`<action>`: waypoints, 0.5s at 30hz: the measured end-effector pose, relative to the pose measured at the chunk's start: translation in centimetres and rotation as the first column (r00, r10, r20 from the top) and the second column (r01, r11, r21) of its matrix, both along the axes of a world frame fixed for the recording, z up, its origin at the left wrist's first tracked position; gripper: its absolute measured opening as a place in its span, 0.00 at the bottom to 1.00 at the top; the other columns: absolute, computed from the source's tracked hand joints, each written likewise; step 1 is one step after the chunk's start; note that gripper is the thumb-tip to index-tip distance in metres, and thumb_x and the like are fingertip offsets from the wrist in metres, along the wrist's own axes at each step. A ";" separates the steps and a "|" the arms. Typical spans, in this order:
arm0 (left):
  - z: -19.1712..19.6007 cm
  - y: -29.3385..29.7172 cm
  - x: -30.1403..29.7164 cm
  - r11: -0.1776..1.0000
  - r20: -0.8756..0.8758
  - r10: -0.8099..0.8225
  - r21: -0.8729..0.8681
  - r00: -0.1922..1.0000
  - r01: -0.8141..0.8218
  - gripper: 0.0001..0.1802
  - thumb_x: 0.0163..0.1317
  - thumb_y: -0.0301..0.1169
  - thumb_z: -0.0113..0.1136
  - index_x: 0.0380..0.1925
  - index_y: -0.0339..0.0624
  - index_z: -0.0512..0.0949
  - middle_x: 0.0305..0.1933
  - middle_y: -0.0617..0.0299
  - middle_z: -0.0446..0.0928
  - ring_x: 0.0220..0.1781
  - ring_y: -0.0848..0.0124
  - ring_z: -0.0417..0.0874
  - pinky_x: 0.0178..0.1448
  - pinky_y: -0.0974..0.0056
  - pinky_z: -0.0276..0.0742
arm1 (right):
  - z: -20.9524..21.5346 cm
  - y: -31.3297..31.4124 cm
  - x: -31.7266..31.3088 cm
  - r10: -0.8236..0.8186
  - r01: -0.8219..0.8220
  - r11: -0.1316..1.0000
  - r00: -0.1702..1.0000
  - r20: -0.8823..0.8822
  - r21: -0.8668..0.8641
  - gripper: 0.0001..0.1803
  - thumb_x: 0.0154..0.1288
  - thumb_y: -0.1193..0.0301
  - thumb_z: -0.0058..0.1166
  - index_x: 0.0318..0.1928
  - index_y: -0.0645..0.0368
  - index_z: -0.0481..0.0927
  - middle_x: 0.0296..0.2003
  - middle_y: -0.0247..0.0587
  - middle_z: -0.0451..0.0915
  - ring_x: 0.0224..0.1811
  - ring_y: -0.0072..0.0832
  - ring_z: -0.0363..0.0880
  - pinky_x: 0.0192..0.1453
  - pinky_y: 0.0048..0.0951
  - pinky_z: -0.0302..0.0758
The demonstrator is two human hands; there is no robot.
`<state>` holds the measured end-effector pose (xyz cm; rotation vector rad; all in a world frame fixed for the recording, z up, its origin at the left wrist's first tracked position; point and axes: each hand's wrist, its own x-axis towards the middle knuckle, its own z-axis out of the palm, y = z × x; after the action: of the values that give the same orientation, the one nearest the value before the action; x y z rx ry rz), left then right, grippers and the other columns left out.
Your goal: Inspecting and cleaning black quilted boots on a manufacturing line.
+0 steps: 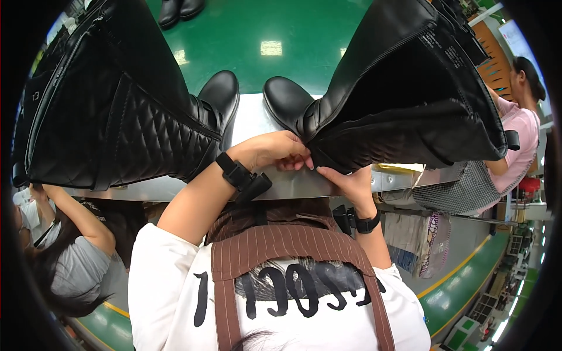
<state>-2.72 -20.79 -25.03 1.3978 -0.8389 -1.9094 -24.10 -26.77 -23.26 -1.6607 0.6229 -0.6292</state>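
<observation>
Two tall black boots stand toe-away on a metal ledge [281, 184] in front of me. The left boot [117, 111] has a quilted shaft. The right boot [404, 99] has a smooth shaft with a zip along its side. My left hand [275, 152], with a black strap on its wrist, curls its fingers onto the back of the right boot near the heel. My right hand [346, 182], also with a black wrist strap, pinches the same boot's back seam from below. Nothing touches the left boot.
A green conveyor belt [263, 41] runs beyond the ledge, with another pair of black shoes [178, 9] at its far side. A person in a grey top [76, 257] sits at my left; a person in a pink top [521, 134] works at my right.
</observation>
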 end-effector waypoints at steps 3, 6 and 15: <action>0.1 0.2 -0.2 0.999 -0.047 -0.038 -0.002 0.998 0.038 0.16 0.66 0.38 0.53 0.29 0.37 0.83 0.19 0.67 0.74 0.17 0.79 0.69 0.21 0.74 0.61 | -0.5 0.0 -0.1 -0.032 0.034 0.998 0.999 0.039 -0.049 0.23 0.46 0.80 0.70 0.46 0.65 0.78 0.42 0.37 0.81 0.44 0.25 0.79 0.52 0.27 0.75; 0.4 0.5 0.1 0.998 -0.008 -0.064 -0.029 0.998 0.064 0.16 0.67 0.37 0.51 0.29 0.37 0.83 0.16 0.68 0.73 0.16 0.80 0.68 0.22 0.74 0.60 | -0.9 0.1 -0.1 -0.080 0.080 0.993 0.997 0.007 -0.087 0.21 0.47 0.80 0.69 0.45 0.65 0.79 0.41 0.37 0.81 0.43 0.25 0.79 0.51 0.27 0.75; 7.1 1.2 -0.5 0.996 -0.048 -0.009 -0.093 0.999 0.004 0.19 0.68 0.35 0.49 0.25 0.35 0.82 0.11 0.65 0.71 0.14 0.79 0.64 0.19 0.72 0.56 | 0.5 0.0 0.3 -0.162 0.170 0.920 0.985 0.051 -0.353 0.18 0.48 0.77 0.67 0.43 0.62 0.82 0.40 0.42 0.84 0.42 0.31 0.82 0.48 0.29 0.76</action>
<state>-3.24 -19.59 -17.95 1.2907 -0.8983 -1.8770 -23.80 -26.74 -22.78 -1.9482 0.6675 -0.9253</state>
